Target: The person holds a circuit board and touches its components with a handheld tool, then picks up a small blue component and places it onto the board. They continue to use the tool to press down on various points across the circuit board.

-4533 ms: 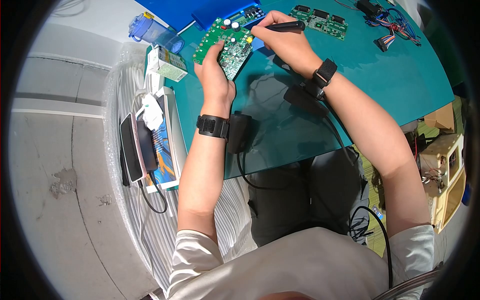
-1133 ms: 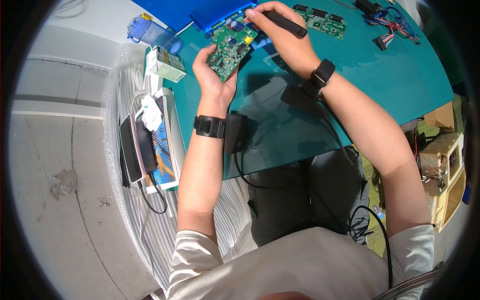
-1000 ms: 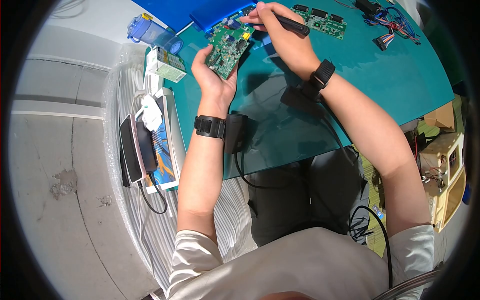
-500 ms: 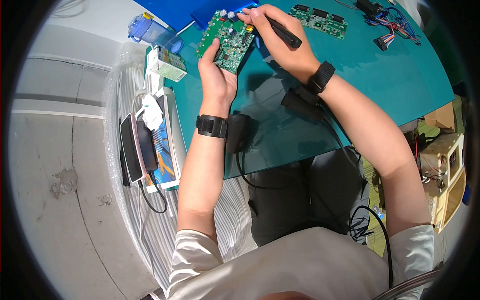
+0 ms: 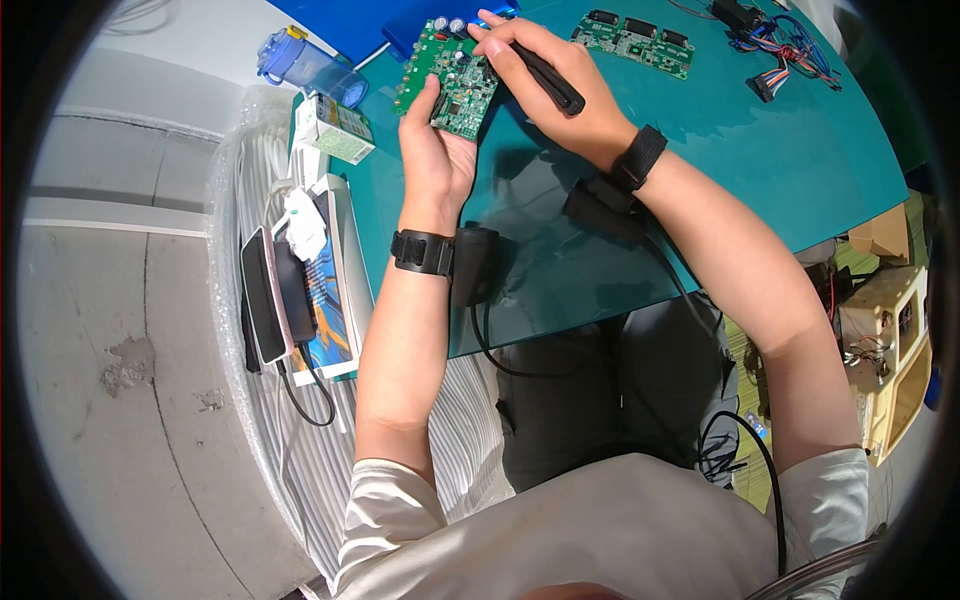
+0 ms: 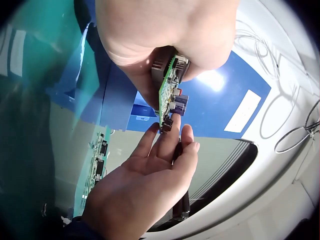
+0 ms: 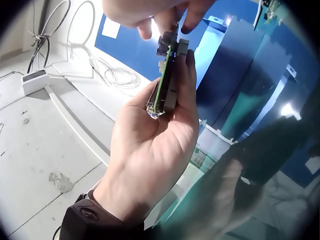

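A green circuit board [image 5: 455, 100], crowded with small parts and capped by two round capacitors [image 5: 449, 25], is raised over the table in my left hand [image 5: 437, 165]. The thumb lies along its left face and the fingers go behind it. My right hand [image 5: 575, 90] holds a black pen-shaped tool [image 5: 548, 78], its thick end slanting back over the palm. The tool's tip is hidden by the fingers. In the left wrist view, the board [image 6: 169, 90] stands edge-on, with the right fingertips [image 6: 172, 122] right at its lower end, beside the capacitors.
A second green board [image 5: 635, 45] with black connectors lies on the green table [image 5: 760, 190], near bundled wires [image 5: 790, 65]. A blue case [image 5: 400, 30] is behind the held board. A bottle [image 5: 310, 68] and small carton [image 5: 335, 128] stand left.
The left hand has turned the board, whose face tilted differently a second ago, and raised it slightly. The right hand has shifted a little toward the body, its tool now slanting more steeply.
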Tool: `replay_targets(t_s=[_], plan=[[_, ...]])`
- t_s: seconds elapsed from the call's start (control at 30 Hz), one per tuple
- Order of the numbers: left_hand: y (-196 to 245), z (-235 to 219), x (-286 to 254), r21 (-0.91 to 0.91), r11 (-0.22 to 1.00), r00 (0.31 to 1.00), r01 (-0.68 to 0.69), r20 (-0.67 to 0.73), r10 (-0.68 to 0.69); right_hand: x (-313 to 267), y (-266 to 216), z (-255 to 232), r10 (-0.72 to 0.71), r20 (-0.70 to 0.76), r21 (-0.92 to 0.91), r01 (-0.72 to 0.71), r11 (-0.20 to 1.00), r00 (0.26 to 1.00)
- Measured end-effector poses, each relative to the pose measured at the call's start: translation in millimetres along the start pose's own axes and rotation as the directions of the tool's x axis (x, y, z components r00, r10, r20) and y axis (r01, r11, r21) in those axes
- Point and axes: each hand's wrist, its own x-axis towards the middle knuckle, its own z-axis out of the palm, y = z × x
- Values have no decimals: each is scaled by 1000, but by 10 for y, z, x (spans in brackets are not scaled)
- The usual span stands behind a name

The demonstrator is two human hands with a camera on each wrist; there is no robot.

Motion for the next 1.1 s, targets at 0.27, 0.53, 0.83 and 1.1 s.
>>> replay_targets(t_s=[0.27, 0.53, 0.83, 1.1], plan=[[35, 73, -71, 27, 996, 988, 91, -129, -86, 60, -300, -61, 251, -38, 126, -245, 961, 967], [34, 126, -93, 61, 991, 973, 121, -206, -107, 87, -259, -5, 230, -119, 295, -186, 937, 966], [52, 146, -112, 13, 985, 958, 170, -237, -162, 86, -263, -59, 406, 17, 281, -394, 875, 914], [58, 84, -79, -29, 987, 948, 160, -273, -162, 31, -134, 10, 183, 149, 416, -229, 880, 972]])
